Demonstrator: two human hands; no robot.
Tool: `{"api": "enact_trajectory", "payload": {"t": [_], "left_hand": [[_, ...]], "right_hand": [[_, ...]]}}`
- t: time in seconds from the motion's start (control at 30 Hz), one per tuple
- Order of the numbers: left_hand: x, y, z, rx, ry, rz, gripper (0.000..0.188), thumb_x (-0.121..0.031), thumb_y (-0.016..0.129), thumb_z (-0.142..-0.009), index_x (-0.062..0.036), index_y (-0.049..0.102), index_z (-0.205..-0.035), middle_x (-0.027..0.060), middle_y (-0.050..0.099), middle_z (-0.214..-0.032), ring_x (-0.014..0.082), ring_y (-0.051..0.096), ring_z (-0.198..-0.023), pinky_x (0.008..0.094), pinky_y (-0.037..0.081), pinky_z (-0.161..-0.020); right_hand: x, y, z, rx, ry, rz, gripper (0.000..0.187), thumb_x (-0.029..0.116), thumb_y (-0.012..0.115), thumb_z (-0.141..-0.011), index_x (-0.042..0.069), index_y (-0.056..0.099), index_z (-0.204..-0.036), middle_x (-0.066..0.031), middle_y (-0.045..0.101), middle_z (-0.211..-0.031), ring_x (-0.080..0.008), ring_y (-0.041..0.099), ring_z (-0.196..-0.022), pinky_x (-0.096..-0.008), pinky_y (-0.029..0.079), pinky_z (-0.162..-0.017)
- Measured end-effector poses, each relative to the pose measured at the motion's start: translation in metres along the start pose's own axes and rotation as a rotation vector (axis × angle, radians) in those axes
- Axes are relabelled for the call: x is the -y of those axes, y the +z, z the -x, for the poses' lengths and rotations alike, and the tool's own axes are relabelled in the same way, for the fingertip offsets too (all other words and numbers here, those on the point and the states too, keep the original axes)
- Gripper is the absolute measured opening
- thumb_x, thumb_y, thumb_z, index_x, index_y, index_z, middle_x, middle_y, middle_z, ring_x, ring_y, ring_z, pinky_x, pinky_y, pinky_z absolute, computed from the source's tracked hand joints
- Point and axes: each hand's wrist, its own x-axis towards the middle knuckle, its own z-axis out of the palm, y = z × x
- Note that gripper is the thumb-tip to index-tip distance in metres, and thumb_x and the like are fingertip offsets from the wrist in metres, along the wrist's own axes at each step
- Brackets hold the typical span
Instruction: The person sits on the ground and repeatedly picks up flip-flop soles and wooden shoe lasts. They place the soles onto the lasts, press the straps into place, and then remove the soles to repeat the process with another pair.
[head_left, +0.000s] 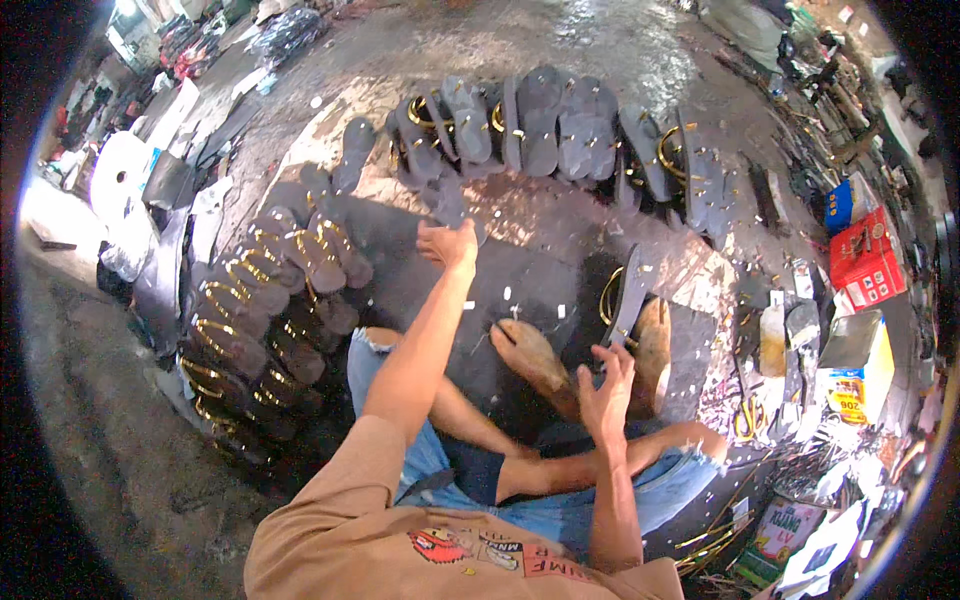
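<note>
My left hand (447, 245) reaches out over the dark mat, its fingers closed on the near end of a grey sandal sole (455, 203). That sole is slightly smeared and points toward the far row of footwear. Close to my body, my right hand (608, 395) has its fingers apart and holds nothing. Just beyond its fingertips a grey sandal (630, 290) with a gold strap stands tilted; whether they touch, I cannot tell. Two wooden foot-shaped lasts lie near that hand: one last (535, 358) to its left, another last (653, 350) to its right.
Grey soles and gold-strapped sandals (540, 120) form a row along the far side. More gold-strapped sandals (235, 330) are stacked at the left. On the right are a red box (868, 258), a yellow-and-white can (860, 365), a green tin (780, 535) and scattered scraps.
</note>
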Motion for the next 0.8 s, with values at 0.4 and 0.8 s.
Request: {"api": "enact_trajectory", "payload": {"t": [0.4,0.8], "left_hand": [[-0.159,0.099,-0.005,-0.131,1.611,-0.605,0.099,-0.014,0.074,-0.090,-0.0349,0.021,-0.171,0.0126,0.024,-0.176,0.0443,0.024,-0.160,0.0827,0.015,-0.120],[-0.125,0.074,-0.077,0.182,1.600,-0.773,0.139,-0.047,0.100,-0.061,-0.0392,0.016,-0.172,0.0105,0.021,-0.177,0.0437,0.021,-0.161,0.0817,0.017,-0.121]], "right_hand": [[0.014,-0.012,-0.014,0.065,0.253,-0.111,0.042,0.005,0.077,-0.089,0.005,0.067,-0.129,-0.0241,0.052,-0.148,-0.0445,0.050,-0.138,-0.0507,0.044,-0.117],[-0.029,0.028,-0.312,-0.045,-0.483,0.481,0.103,0.013,0.087,-0.080,0.022,0.032,-0.166,-0.0131,0.028,-0.171,-0.0456,0.029,-0.156,-0.0596,0.036,-0.123]]}}
